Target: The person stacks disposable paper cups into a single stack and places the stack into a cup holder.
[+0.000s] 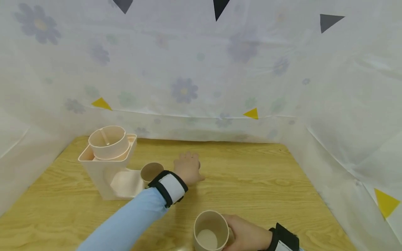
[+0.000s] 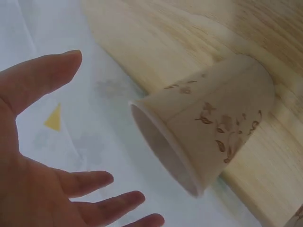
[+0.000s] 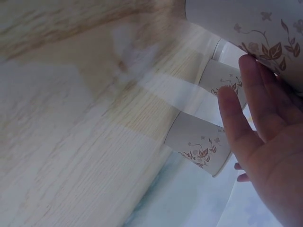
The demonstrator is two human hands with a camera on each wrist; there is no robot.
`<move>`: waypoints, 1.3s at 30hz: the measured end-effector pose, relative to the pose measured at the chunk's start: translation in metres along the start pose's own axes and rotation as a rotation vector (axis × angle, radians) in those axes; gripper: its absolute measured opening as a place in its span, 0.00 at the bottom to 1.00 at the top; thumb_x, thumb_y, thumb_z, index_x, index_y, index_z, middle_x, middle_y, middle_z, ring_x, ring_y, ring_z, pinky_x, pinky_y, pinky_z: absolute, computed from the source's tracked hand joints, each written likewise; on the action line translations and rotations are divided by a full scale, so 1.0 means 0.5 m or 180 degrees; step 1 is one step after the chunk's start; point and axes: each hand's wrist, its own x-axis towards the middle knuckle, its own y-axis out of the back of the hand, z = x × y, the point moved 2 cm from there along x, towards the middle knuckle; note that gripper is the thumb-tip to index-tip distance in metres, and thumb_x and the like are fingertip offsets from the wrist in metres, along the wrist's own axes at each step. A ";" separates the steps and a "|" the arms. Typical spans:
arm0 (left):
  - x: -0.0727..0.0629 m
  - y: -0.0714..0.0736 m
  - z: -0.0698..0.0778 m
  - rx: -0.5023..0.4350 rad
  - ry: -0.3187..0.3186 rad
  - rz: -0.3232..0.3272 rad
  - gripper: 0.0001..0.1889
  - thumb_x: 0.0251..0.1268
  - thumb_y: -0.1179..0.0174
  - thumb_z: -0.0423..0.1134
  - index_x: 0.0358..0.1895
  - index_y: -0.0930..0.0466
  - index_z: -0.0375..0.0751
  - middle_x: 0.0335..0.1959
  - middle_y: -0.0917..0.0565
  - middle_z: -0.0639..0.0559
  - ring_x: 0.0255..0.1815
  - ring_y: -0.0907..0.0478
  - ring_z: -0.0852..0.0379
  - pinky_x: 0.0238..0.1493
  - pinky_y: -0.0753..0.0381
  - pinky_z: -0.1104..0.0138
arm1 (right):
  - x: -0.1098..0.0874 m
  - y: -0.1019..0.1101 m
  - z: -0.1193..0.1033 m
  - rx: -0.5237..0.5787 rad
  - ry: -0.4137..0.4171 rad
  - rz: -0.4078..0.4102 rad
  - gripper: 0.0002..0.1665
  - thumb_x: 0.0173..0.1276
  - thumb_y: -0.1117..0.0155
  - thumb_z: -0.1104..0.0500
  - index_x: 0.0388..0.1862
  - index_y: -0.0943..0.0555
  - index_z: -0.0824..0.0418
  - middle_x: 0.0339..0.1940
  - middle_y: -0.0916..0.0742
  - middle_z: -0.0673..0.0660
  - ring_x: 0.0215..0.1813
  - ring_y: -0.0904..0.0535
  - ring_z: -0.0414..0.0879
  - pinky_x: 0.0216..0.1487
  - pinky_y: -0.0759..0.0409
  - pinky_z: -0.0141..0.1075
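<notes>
My left hand (image 1: 188,169) reaches over the table, fingers spread and thumb apart. In the left wrist view, a paper cup (image 2: 213,118) with brown flower print stands just beyond those fingers, not touching them; the head view mostly hides it behind the hand. Near the front edge, my right hand (image 1: 243,233) holds another cup (image 1: 211,232) by its right side. That cup looks empty inside, and in the right wrist view fingertips touch its printed wall. A third cup (image 1: 151,172) stands left of my left wrist, partly covered by the wristband.
A cream plastic stand (image 1: 106,177) with a low foot is at the left back, a round open container (image 1: 110,146) set in its top. White flowered cloth (image 1: 201,76) encloses the wooden table (image 1: 251,184) at the back and sides.
</notes>
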 end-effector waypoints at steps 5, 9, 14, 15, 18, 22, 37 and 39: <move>0.034 -0.025 -0.014 -0.0051 0.0438 -0.0273 0.40 0.49 0.32 0.53 0.64 0.36 0.38 0.63 0.34 0.36 0.65 0.39 0.33 0.54 0.32 0.37 | 0.002 -0.004 0.002 -0.0088 -0.0012 0.0032 0.38 0.56 0.29 0.57 0.64 0.33 0.49 0.58 0.21 0.48 0.59 0.27 0.38 0.59 0.30 0.33; 0.033 -0.017 -0.021 -0.0148 0.0548 -0.0429 0.38 0.52 0.33 0.49 0.65 0.36 0.37 0.65 0.36 0.36 0.67 0.42 0.33 0.55 0.33 0.36 | 0.006 -0.007 0.002 -0.0072 -0.0129 0.0047 0.37 0.56 0.29 0.56 0.64 0.33 0.47 0.58 0.21 0.48 0.59 0.27 0.38 0.59 0.30 0.33; 0.029 -0.016 -0.036 -0.0144 0.0590 -0.0425 0.34 0.54 0.35 0.49 0.62 0.33 0.36 0.60 0.31 0.37 0.61 0.36 0.38 0.52 0.27 0.42 | 0.011 -0.010 -0.001 0.0163 -0.0245 -0.0026 0.38 0.57 0.30 0.58 0.65 0.34 0.46 0.59 0.22 0.48 0.60 0.28 0.39 0.58 0.29 0.33; 0.029 -0.015 -0.037 -0.0141 0.0599 -0.0416 0.34 0.55 0.35 0.49 0.61 0.34 0.35 0.59 0.31 0.37 0.60 0.35 0.39 0.51 0.27 0.43 | 0.012 -0.010 -0.002 0.0178 -0.0239 -0.0039 0.38 0.57 0.30 0.58 0.65 0.34 0.46 0.59 0.22 0.49 0.60 0.28 0.39 0.59 0.29 0.34; 0.028 -0.013 -0.039 -0.0142 0.0614 -0.0362 0.34 0.53 0.34 0.49 0.61 0.34 0.35 0.57 0.30 0.37 0.58 0.33 0.40 0.50 0.26 0.45 | 0.015 -0.009 -0.003 0.0171 -0.0224 -0.0052 0.38 0.57 0.31 0.58 0.66 0.35 0.47 0.60 0.23 0.49 0.60 0.28 0.39 0.58 0.29 0.33; 0.028 -0.010 -0.041 -0.0126 0.0610 -0.0327 0.35 0.51 0.32 0.48 0.60 0.34 0.34 0.56 0.29 0.36 0.58 0.33 0.40 0.51 0.26 0.46 | 0.016 -0.009 -0.004 0.0204 -0.0219 -0.0079 0.38 0.58 0.31 0.58 0.66 0.35 0.47 0.60 0.23 0.49 0.60 0.28 0.39 0.58 0.29 0.33; 0.008 0.065 -0.044 -0.0457 0.0081 -0.0289 0.31 0.49 0.32 0.48 0.53 0.28 0.31 0.53 0.28 0.35 0.56 0.33 0.39 0.51 0.25 0.53 | 0.017 -0.004 0.000 -0.0056 0.0023 -0.0034 0.38 0.57 0.30 0.57 0.65 0.34 0.48 0.59 0.22 0.49 0.59 0.27 0.38 0.59 0.29 0.33; -0.009 0.093 -0.037 -0.0488 -0.0003 -0.0311 0.33 0.50 0.33 0.50 0.55 0.30 0.31 0.55 0.30 0.36 0.56 0.34 0.40 0.51 0.25 0.53 | 0.017 -0.003 0.001 0.0043 0.0021 -0.0050 0.38 0.57 0.30 0.58 0.66 0.34 0.49 0.59 0.22 0.49 0.60 0.28 0.39 0.59 0.30 0.34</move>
